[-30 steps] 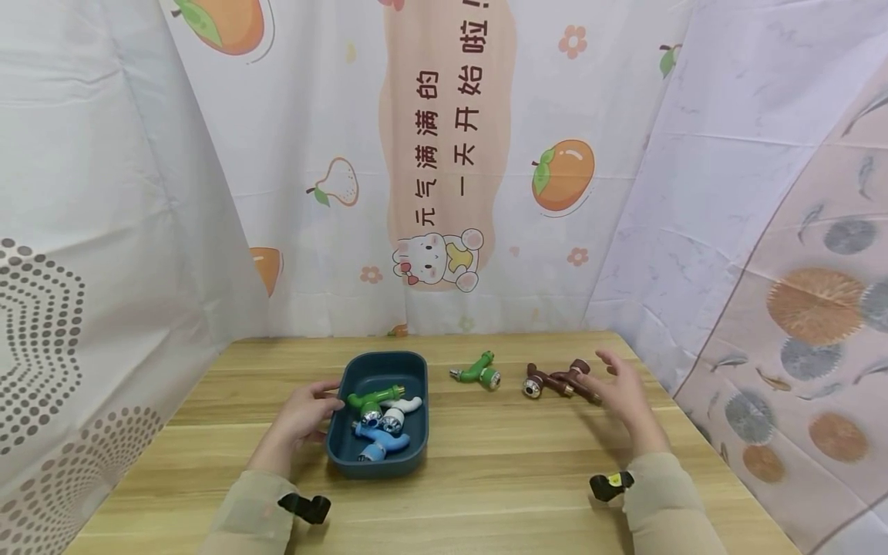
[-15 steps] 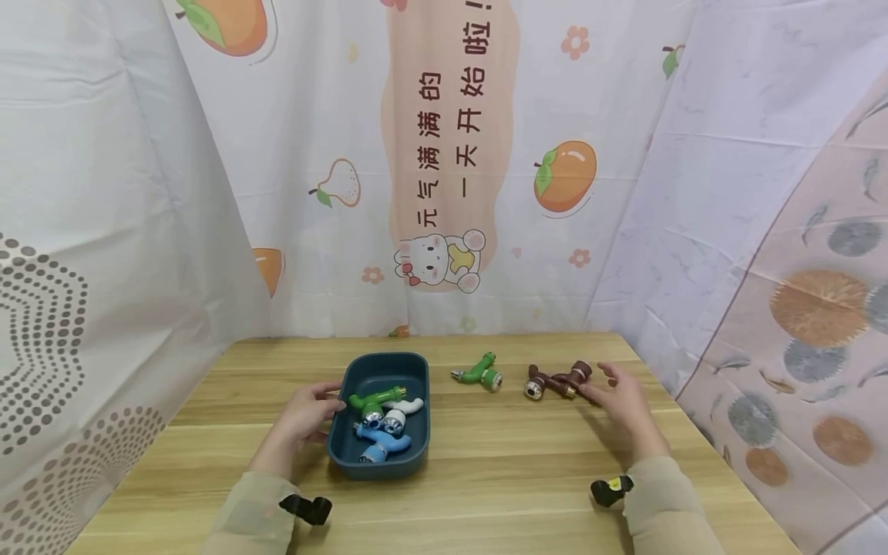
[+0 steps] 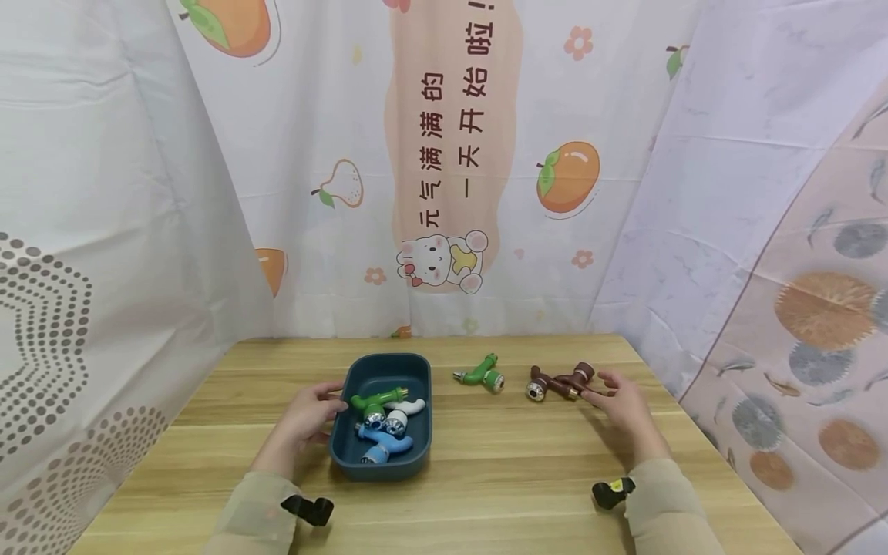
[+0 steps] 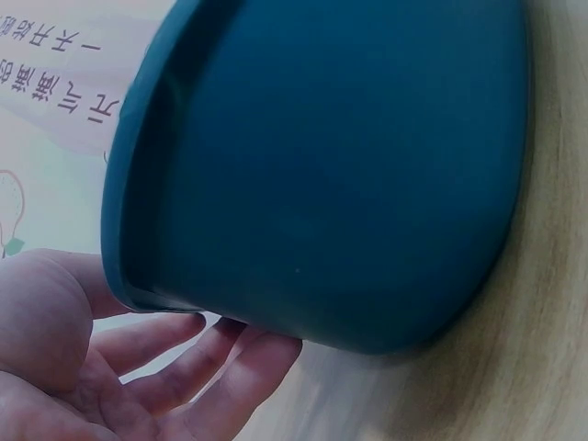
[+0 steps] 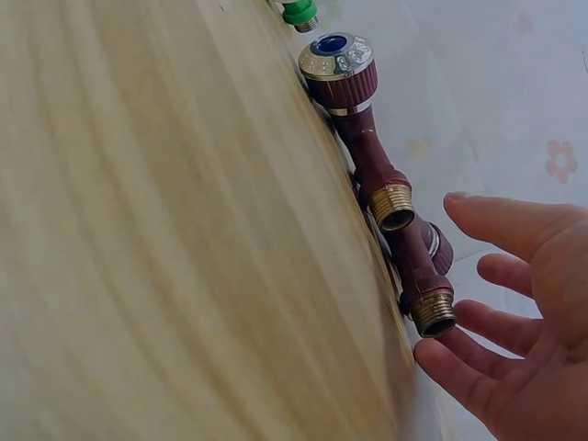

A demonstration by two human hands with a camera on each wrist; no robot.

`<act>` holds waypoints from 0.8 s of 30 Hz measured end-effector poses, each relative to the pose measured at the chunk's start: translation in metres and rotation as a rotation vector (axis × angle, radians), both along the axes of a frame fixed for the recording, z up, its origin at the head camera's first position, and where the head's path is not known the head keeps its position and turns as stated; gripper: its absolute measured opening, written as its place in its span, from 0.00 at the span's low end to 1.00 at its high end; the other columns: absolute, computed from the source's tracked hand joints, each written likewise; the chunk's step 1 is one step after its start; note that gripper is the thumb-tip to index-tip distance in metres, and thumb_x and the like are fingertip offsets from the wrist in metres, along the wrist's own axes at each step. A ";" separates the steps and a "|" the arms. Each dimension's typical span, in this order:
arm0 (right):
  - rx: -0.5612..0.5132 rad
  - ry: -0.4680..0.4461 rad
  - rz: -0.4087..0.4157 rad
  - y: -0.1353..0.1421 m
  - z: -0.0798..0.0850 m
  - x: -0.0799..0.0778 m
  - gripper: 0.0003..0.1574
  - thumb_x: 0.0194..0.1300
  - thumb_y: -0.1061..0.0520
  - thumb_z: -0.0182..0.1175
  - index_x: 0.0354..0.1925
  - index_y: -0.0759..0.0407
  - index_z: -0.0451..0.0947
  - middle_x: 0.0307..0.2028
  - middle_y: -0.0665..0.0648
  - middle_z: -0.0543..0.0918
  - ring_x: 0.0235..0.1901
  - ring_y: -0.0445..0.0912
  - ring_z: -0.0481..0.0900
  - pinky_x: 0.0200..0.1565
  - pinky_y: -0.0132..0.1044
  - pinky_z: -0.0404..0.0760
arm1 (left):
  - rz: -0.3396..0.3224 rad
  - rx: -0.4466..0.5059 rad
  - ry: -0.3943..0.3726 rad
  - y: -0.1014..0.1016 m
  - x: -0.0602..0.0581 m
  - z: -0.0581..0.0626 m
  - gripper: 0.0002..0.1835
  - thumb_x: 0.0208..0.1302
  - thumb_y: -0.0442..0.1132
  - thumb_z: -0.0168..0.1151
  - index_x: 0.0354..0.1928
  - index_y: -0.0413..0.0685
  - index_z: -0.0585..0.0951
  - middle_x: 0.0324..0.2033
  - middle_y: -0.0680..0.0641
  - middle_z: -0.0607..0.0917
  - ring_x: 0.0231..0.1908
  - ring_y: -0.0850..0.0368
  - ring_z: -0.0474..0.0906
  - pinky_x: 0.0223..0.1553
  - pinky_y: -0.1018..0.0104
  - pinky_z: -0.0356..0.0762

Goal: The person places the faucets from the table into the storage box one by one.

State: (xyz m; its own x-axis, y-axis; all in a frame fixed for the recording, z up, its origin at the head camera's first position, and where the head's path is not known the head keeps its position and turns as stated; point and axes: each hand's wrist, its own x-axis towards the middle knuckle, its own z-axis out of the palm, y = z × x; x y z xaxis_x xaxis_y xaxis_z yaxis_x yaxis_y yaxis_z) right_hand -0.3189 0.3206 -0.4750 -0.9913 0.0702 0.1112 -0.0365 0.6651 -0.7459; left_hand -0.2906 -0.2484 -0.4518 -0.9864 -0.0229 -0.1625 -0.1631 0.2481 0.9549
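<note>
My left hand (image 3: 308, 412) holds the left side of a dark blue plastic bin (image 3: 385, 472), thumb at the rim and fingers against the outer wall. In the left wrist view, the bin (image 4: 322, 184) hides part of the thumb. Inside lie a green tap (image 3: 381, 396), a white tap (image 3: 411, 406) and a blue tap (image 3: 394, 443). On the right, my right hand (image 3: 624, 405) reaches beside two dark red-brown taps, one farther left (image 5: 367, 147) and one closer (image 5: 418, 276). Its fingers are spread around the closer tap's brass threaded end; contact is unclear.
Another green tap (image 3: 479, 375) lies between the bin and the brown taps. The wooden table (image 3: 486, 470) ends at a printed curtain (image 3: 333, 254) behind, with more curtains on both sides.
My right hand has lowered toward the closer brown tap, its fingers coming down beside the threaded end. My left hand and the bin stay in place while the head view shifts slightly.
</note>
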 end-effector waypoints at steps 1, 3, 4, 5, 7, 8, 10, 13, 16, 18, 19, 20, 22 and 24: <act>-0.004 -0.004 0.004 0.000 0.000 -0.001 0.46 0.68 0.49 0.67 0.73 0.69 0.61 0.67 0.80 0.64 0.64 0.72 0.68 0.63 0.65 0.67 | 0.001 0.003 0.000 0.000 0.000 0.000 0.29 0.69 0.31 0.58 0.72 0.40 0.70 0.58 0.32 0.76 0.55 0.33 0.74 0.34 0.44 0.86; 0.006 0.000 0.010 0.000 -0.001 -0.002 0.45 0.69 0.49 0.67 0.72 0.70 0.61 0.67 0.80 0.65 0.63 0.73 0.68 0.62 0.65 0.68 | 0.000 0.002 0.004 -0.001 -0.001 -0.001 0.29 0.69 0.32 0.58 0.72 0.40 0.70 0.58 0.32 0.76 0.55 0.33 0.74 0.34 0.44 0.86; 0.011 0.004 0.010 0.000 -0.002 -0.003 0.45 0.69 0.50 0.67 0.72 0.70 0.62 0.66 0.80 0.65 0.63 0.72 0.69 0.62 0.65 0.68 | 0.000 -0.001 0.006 -0.001 -0.001 -0.001 0.29 0.69 0.32 0.58 0.72 0.39 0.70 0.58 0.32 0.77 0.55 0.33 0.74 0.33 0.43 0.86; 0.026 0.011 0.014 0.000 -0.003 -0.004 0.44 0.69 0.50 0.66 0.72 0.71 0.62 0.66 0.81 0.66 0.62 0.73 0.70 0.61 0.65 0.69 | 0.000 -0.004 0.009 -0.001 -0.001 -0.002 0.29 0.69 0.32 0.58 0.72 0.39 0.70 0.58 0.32 0.77 0.55 0.33 0.74 0.33 0.43 0.86; 0.040 0.018 0.020 0.001 -0.004 -0.005 0.43 0.69 0.52 0.66 0.71 0.72 0.63 0.65 0.81 0.67 0.62 0.73 0.71 0.61 0.64 0.70 | 0.001 -0.008 0.013 -0.001 -0.002 -0.002 0.29 0.69 0.32 0.59 0.71 0.39 0.70 0.57 0.32 0.77 0.54 0.34 0.75 0.33 0.43 0.86; 0.053 0.025 0.022 0.001 -0.005 -0.006 0.42 0.69 0.52 0.66 0.70 0.73 0.64 0.64 0.81 0.68 0.61 0.73 0.71 0.60 0.64 0.71 | 0.003 -0.011 0.013 -0.001 -0.002 -0.002 0.28 0.69 0.32 0.58 0.71 0.39 0.70 0.57 0.32 0.78 0.53 0.34 0.75 0.33 0.43 0.86; 0.065 0.032 0.028 0.001 -0.006 -0.007 0.41 0.68 0.54 0.66 0.70 0.74 0.65 0.63 0.82 0.70 0.60 0.73 0.72 0.60 0.64 0.71 | 0.005 -0.010 0.012 -0.001 -0.002 -0.003 0.28 0.69 0.32 0.58 0.71 0.39 0.70 0.57 0.32 0.78 0.53 0.34 0.75 0.33 0.43 0.86; 0.093 0.040 0.035 0.001 -0.007 -0.008 0.38 0.67 0.55 0.67 0.68 0.73 0.68 0.60 0.81 0.73 0.58 0.73 0.73 0.58 0.64 0.72 | 0.009 -0.011 0.008 -0.001 -0.001 -0.003 0.28 0.70 0.32 0.58 0.71 0.40 0.70 0.57 0.32 0.77 0.54 0.34 0.75 0.33 0.43 0.86; 0.129 0.057 0.041 0.000 -0.007 -0.009 0.35 0.66 0.56 0.68 0.66 0.71 0.72 0.57 0.79 0.76 0.56 0.72 0.75 0.56 0.64 0.74 | 0.008 -0.009 0.004 -0.001 -0.002 -0.002 0.28 0.70 0.32 0.58 0.72 0.40 0.70 0.58 0.32 0.77 0.54 0.33 0.74 0.33 0.43 0.86; 0.147 0.064 0.046 -0.001 -0.007 -0.009 0.34 0.66 0.56 0.68 0.65 0.70 0.73 0.55 0.78 0.78 0.55 0.72 0.76 0.55 0.64 0.74 | 0.008 -0.011 0.001 -0.001 -0.001 -0.002 0.28 0.70 0.32 0.58 0.72 0.40 0.70 0.58 0.32 0.77 0.55 0.33 0.74 0.33 0.44 0.86; 0.154 0.064 0.047 -0.002 -0.007 -0.009 0.33 0.66 0.56 0.68 0.64 0.70 0.74 0.55 0.78 0.79 0.54 0.71 0.76 0.55 0.64 0.74 | 0.009 -0.008 0.001 -0.001 -0.002 -0.002 0.28 0.70 0.32 0.58 0.72 0.40 0.70 0.58 0.32 0.77 0.55 0.33 0.74 0.33 0.44 0.86; 0.161 0.064 0.048 -0.002 -0.007 -0.009 0.34 0.66 0.55 0.68 0.64 0.71 0.74 0.55 0.77 0.79 0.54 0.71 0.76 0.56 0.64 0.74 | 0.010 -0.006 -0.001 -0.001 -0.002 -0.002 0.28 0.70 0.32 0.58 0.72 0.41 0.70 0.58 0.32 0.77 0.54 0.34 0.75 0.33 0.45 0.86; 0.170 0.056 0.051 -0.003 -0.006 -0.009 0.34 0.66 0.55 0.68 0.64 0.72 0.74 0.54 0.77 0.80 0.54 0.71 0.77 0.56 0.64 0.73 | 0.008 -0.002 -0.001 -0.001 -0.002 -0.002 0.29 0.69 0.32 0.58 0.72 0.41 0.70 0.58 0.32 0.77 0.54 0.34 0.75 0.33 0.45 0.86; 0.178 0.053 0.049 -0.004 -0.006 -0.009 0.32 0.65 0.55 0.68 0.62 0.72 0.76 0.51 0.75 0.82 0.51 0.69 0.78 0.54 0.63 0.74 | 0.006 -0.001 -0.002 -0.001 -0.001 -0.002 0.29 0.69 0.31 0.58 0.72 0.41 0.70 0.57 0.32 0.77 0.54 0.35 0.76 0.33 0.46 0.86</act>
